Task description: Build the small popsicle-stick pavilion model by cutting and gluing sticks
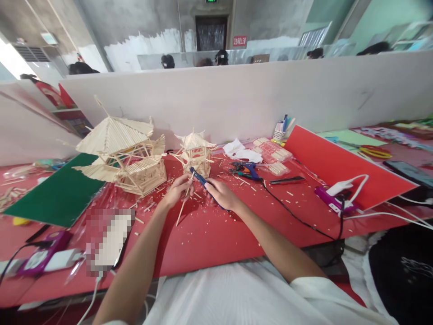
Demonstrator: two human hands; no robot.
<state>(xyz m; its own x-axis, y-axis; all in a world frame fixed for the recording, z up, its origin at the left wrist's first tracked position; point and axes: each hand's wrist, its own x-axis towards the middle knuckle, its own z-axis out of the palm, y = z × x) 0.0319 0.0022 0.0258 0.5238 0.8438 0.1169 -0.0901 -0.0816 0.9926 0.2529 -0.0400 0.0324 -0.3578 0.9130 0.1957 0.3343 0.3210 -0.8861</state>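
My left hand [178, 190] is closed on a thin wooden stick [181, 211], which slants down toward me. My right hand [221, 194] grips a slim dark blue cutter [200, 177]; its far end touches or nearly touches the stick's upper end. Whether its jaws or blade are closed is too small to tell. Just beyond my hands stands a small stick-built pavilion model [194, 151]. A larger pavilion model [142, 174] with a ribbed, tiered roof stands to the left. Short stick offcuts and crumbs are scattered around my hands on the red tabletop [209, 246].
A blue glue gun [249, 169] and a black utility knife [287, 180] lie right, near packs of sticks [279, 154]. A red board [338, 167] leans beside a purple power strip [333, 201]. A phone [113, 239] and green board [50, 198] lie left. A white partition [237, 99] stands behind.
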